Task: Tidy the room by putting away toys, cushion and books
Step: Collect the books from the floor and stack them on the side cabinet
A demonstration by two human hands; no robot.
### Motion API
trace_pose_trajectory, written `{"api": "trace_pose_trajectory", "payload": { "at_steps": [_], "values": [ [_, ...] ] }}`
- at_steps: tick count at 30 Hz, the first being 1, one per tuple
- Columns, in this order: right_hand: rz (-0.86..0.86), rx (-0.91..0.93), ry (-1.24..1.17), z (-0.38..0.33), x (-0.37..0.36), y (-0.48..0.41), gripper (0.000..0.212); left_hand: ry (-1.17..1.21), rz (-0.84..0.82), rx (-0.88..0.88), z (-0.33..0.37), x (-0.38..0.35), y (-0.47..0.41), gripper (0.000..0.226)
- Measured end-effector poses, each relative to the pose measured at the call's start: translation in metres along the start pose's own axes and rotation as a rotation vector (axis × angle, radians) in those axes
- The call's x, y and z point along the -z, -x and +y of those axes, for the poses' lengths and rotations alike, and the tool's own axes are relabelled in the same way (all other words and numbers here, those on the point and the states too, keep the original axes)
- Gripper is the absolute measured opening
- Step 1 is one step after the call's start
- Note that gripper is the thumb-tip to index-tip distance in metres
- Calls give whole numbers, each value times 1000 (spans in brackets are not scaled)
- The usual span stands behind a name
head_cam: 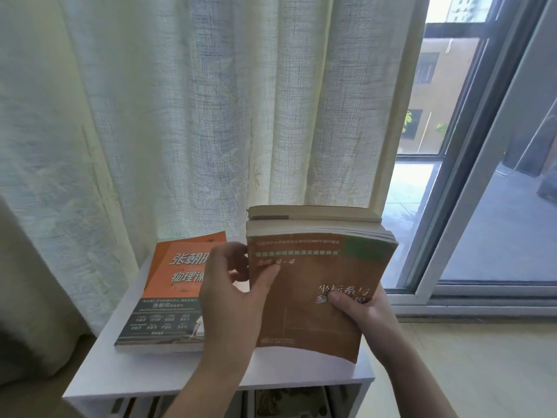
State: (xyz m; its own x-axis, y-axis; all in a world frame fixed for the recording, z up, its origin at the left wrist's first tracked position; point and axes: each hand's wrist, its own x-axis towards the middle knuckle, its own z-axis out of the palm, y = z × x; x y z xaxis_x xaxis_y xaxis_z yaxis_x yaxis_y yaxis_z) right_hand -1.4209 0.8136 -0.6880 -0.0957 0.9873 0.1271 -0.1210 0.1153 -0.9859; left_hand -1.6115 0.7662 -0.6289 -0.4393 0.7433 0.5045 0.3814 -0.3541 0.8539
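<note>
I hold a stack of books, tilted up above a white shelf unit. The front one is a brown paperback with a green corner patch. My left hand grips the stack's left edge, thumb on the cover. My right hand grips its lower right corner, thumb on the printed title. Behind the brown cover show the page edges of further books. An orange book lies flat on the shelf top to the left, partly hidden by my left hand.
A pale curtain hangs right behind the shelf unit. A sliding glass door stands to the right, its track on the floor. Compartments under the shelf top hold more items, unclear which. Something beige and soft sits at the left.
</note>
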Motion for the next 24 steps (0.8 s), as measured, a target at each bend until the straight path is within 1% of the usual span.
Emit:
{"api": "trace_pose_trajectory", "payload": {
  "at_steps": [3,6,8,9,12,15,17,21,24],
  "values": [
    [4,10,26,2,2,0,80,-46,-29,-39,-5,0,2,30],
    [-23,35,35,3,3,-2,84,-31,-143,-34,-15,6,6,26],
    [-46,37,26,1,4,-3,91,75,-198,16,-17,12,9,19],
    [-54,35,29,0,4,-3,92,137,-189,39,-17,15,11,19],
    [-67,36,37,2,7,-3,88,213,-53,48,-22,32,11,22],
    [-43,76,94,3,4,-5,78,227,22,4,-25,48,9,22],
    [-19,108,127,4,2,-7,72,226,83,-17,-23,54,9,26],
    [34,113,79,8,5,-5,69,217,222,-42,-15,75,-3,24],
    [70,100,11,5,16,2,64,154,262,-88,-10,88,-21,20]
  ]
}}
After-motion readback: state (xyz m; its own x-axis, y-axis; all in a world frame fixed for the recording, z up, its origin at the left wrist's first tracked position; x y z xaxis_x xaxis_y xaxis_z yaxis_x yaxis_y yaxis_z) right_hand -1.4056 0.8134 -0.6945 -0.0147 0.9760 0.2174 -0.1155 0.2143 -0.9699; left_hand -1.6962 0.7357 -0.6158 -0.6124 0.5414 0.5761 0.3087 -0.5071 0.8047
